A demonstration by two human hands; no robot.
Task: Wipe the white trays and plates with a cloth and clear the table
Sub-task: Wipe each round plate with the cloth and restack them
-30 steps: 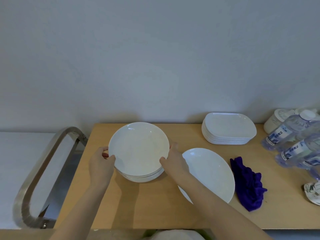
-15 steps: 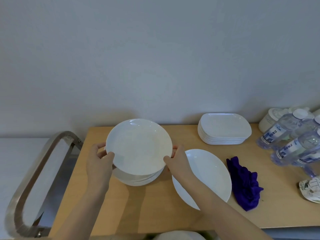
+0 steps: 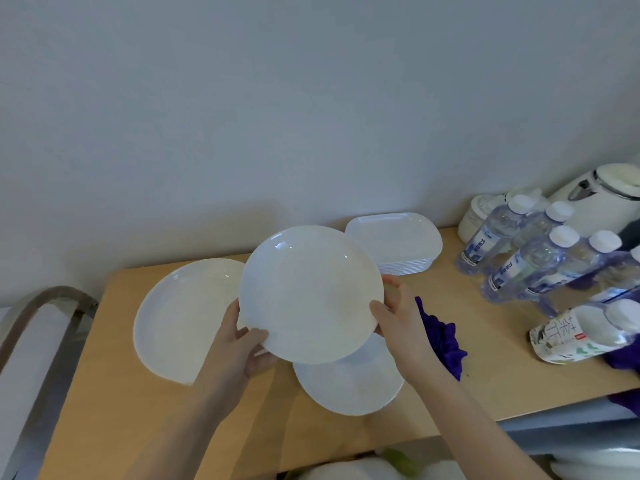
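White plate (image 3: pixel 310 294) at frame centre, raised, my left hand (image 3: pixel 239 344) and right hand (image 3: pixel 398 317) pinching its opposite rims; another plate (image 3: pixel 349 382) below, purple cloth (image 3: pixel 443 337) just right.

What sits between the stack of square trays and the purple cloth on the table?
In the head view, only bare tabletop lies between the tray stack and the purple cloth; the right hand hovers beside that stretch.

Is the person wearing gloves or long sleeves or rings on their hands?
No. The left hand and the right hand are bare, with no gloves. Both forearms are uncovered as far as the picture shows, so no sleeves are visible. No rings, watch or bracelet show on the fingers or wrists.
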